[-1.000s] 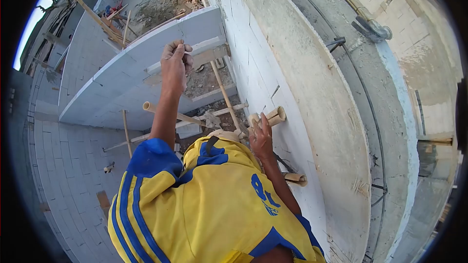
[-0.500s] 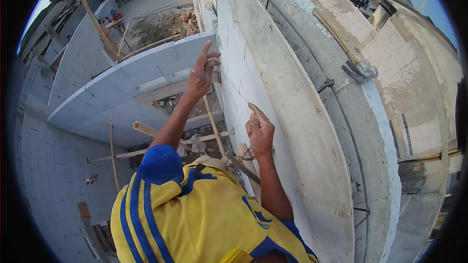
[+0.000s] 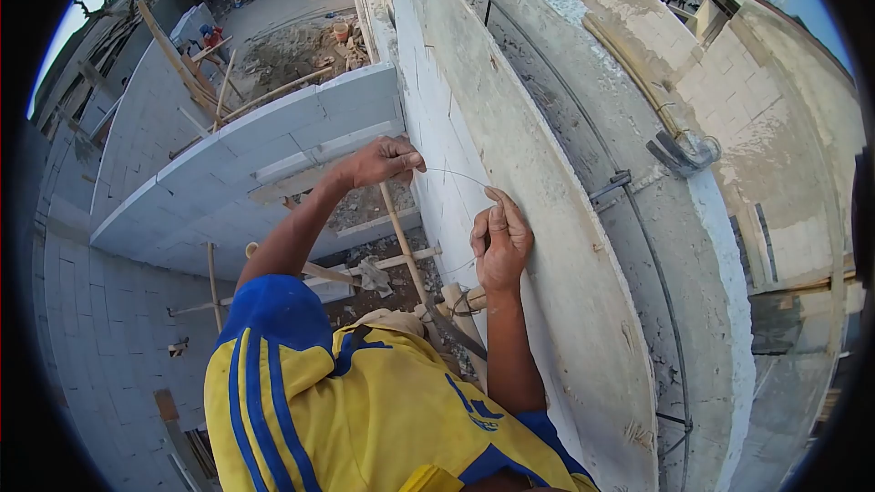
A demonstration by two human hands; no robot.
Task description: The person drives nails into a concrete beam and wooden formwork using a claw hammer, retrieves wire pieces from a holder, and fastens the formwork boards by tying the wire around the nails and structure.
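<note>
One thin wire (image 3: pixel 456 172); left hand (image 3: pixel 387 161), right hand (image 3: pixel 503 241) both pinching.

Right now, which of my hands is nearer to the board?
Right. Your right hand is at the board, overlapping its left edge in view; your left hand is farther left, clear of it.

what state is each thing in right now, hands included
left hand: raised, closed in a pinch
right hand: raised, pinching, curled
thin wire: bowed, not pulled straight, spanning between both hands
long panel: standing on edge beside the white wall
bamboo pole: slanted
orange bucket: far off, contents too small to tell
yellow and blue shirt: worn
</note>
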